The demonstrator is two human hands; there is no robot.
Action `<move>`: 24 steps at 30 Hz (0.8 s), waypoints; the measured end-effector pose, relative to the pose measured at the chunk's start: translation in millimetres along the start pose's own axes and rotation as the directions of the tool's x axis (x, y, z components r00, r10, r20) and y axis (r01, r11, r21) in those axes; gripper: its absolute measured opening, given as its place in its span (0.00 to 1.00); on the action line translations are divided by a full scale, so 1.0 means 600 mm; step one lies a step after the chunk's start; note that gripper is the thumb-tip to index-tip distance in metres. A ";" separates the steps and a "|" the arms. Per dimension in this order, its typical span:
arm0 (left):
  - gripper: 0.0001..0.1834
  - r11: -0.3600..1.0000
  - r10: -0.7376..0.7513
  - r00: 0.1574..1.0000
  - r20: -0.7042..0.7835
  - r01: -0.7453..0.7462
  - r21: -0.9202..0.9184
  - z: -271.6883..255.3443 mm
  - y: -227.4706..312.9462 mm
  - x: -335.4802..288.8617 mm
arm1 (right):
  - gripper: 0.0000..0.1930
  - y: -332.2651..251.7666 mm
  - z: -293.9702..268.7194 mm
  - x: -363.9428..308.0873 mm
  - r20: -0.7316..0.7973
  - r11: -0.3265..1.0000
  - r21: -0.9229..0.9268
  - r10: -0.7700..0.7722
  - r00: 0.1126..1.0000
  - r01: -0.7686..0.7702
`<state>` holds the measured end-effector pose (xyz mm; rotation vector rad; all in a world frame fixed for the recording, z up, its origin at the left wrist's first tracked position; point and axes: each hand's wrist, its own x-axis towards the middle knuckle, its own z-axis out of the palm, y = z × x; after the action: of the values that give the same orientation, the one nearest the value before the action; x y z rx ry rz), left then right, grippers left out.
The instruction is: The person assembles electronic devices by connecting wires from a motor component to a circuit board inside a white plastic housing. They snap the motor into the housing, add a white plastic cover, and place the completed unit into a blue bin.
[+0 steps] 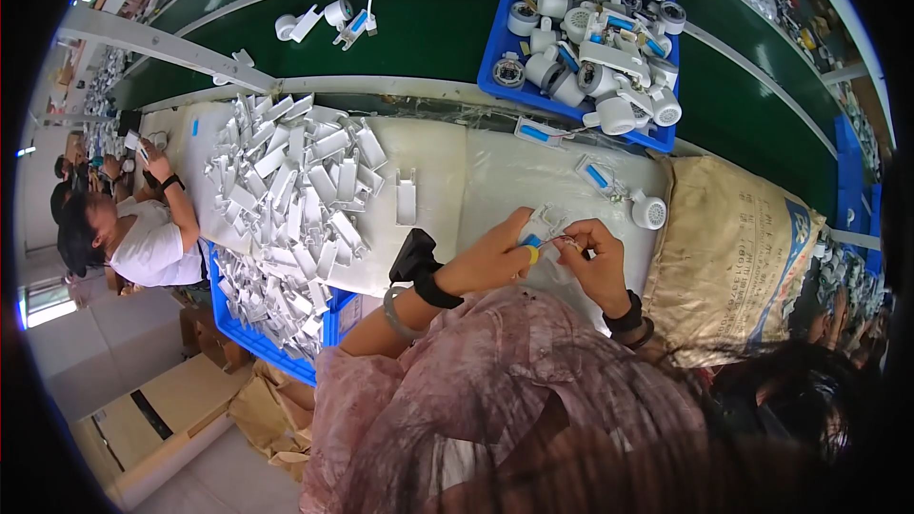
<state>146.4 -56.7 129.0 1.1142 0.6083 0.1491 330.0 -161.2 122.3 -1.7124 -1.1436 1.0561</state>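
Note:
My left hand (493, 255) is closed on a small white plastic part with a blue piece (531, 241) on it, above the pale tabletop. Thin dark and red wires (564, 238) run from that part to my right hand (598, 265), whose thumb and finger pinch them. A yellow spot shows at the left fingertips; I cannot tell what it is. Just beyond my right hand lie a white bracket with a blue piece (597, 174) and a round white lamp head (649, 211). One silvery-white channel piece (407, 198) stands apart to the left of my hands.
A large heap of white channel pieces (286, 167) covers the left, spilling toward a blue crate (276, 354). Beyond the table, a blue bin (498, 43) full of white lamp heads rests by the green conveyor (419, 38). A brown sack (728, 247) lies right. Co-workers are nearby.

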 end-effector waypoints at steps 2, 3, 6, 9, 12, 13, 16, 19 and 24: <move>0.14 1.000 0.012 0.999 -0.045 -0.012 -0.010 0.001 -0.009 0.011 | 0.10 0.001 -0.009 0.002 -0.014 0.977 0.213 0.020 1.000 -0.017; 0.12 1.000 0.014 0.995 -0.098 -0.016 -0.021 0.002 -0.010 0.013 | 0.12 0.007 -0.015 -0.003 0.040 0.962 0.272 0.027 0.999 -0.037; 0.11 0.985 0.129 0.978 -0.163 -0.108 0.134 0.002 0.022 0.011 | 0.13 -0.005 -0.033 -0.009 0.187 0.904 0.411 0.044 0.981 -0.118; 0.10 0.977 0.160 0.969 -0.190 -0.127 0.174 -0.003 0.028 0.001 | 0.10 -0.009 -0.050 -0.004 0.272 0.856 0.499 -0.005 0.962 -0.137; 0.10 0.950 0.225 0.959 -0.173 -0.177 0.256 -0.006 0.023 0.000 | 0.09 -0.008 -0.061 0.004 0.357 0.913 0.398 -0.065 0.932 -0.089; 0.10 0.923 0.269 0.952 -0.149 -0.211 0.321 -0.004 0.021 -0.004 | 0.09 -0.008 -0.062 0.005 0.405 0.953 0.300 -0.093 0.910 -0.036; 0.10 0.846 0.325 0.934 -0.147 -0.218 0.486 0.006 0.004 0.000 | 0.07 -0.014 -0.049 0.009 0.392 0.991 -0.025 -0.113 0.913 0.133; 0.11 0.899 0.257 0.945 -0.201 -0.158 0.408 0.016 -0.006 0.008 | 0.08 -0.012 -0.030 0.011 -0.089 0.666 -0.616 -0.590 0.802 0.421; 0.12 0.994 0.100 0.964 -0.247 -0.106 -0.011 0.028 -0.011 0.024 | 0.09 -0.016 -0.013 0.006 -0.251 0.848 -0.332 -0.501 0.828 0.412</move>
<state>166.0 -67.0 122.3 1.1127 0.7677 0.3878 335.3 -156.2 133.0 -1.6086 -1.4247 0.3090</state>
